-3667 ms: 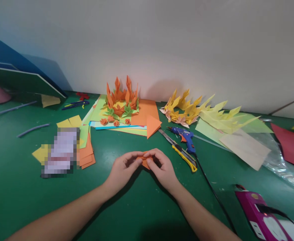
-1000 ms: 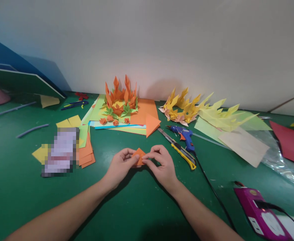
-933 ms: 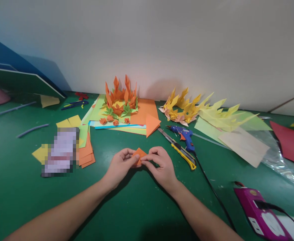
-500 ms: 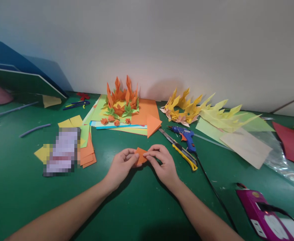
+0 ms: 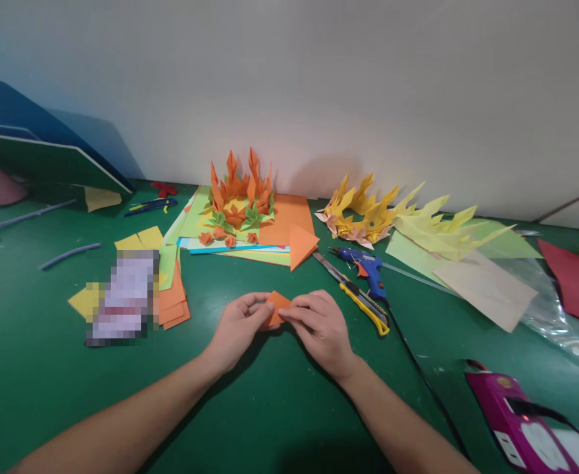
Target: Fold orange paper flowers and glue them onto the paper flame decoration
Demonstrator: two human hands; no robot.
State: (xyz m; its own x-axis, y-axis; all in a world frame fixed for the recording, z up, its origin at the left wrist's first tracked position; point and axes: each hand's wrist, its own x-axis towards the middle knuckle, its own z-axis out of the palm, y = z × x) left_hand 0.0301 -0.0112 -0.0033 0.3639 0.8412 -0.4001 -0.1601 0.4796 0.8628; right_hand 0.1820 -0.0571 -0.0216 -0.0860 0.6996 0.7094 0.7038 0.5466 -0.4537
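Note:
Between my two hands is a small piece of orange paper (image 5: 276, 306), which looks folded. My left hand (image 5: 243, 324) pinches its left side, thumb on top. At its right edge, my right hand (image 5: 322, 329) grips with thumb and fingertips. The underside of the paper is hidden by my fingers. Beyond my hands stands an orange paper crown (image 5: 243, 191) with green leaves, and small orange paper roses (image 5: 229, 241) lie in front of it. An orange folded paper triangle (image 5: 302, 247) rests on the sheets nearby.
To the right lie a yellow utility knife (image 5: 363, 308), a blue glue gun (image 5: 363, 263) with its cord, yellow paper crowns (image 5: 361, 214) and a magenta power strip (image 5: 521, 421). On the left, a blurred phone (image 5: 124, 296) covers orange paper squares (image 5: 174, 313). A wall rises behind.
My right hand has turned slightly, its fingers closing together, and its fingertips have shifted a little left and down along the orange paper. The left hand has barely moved.

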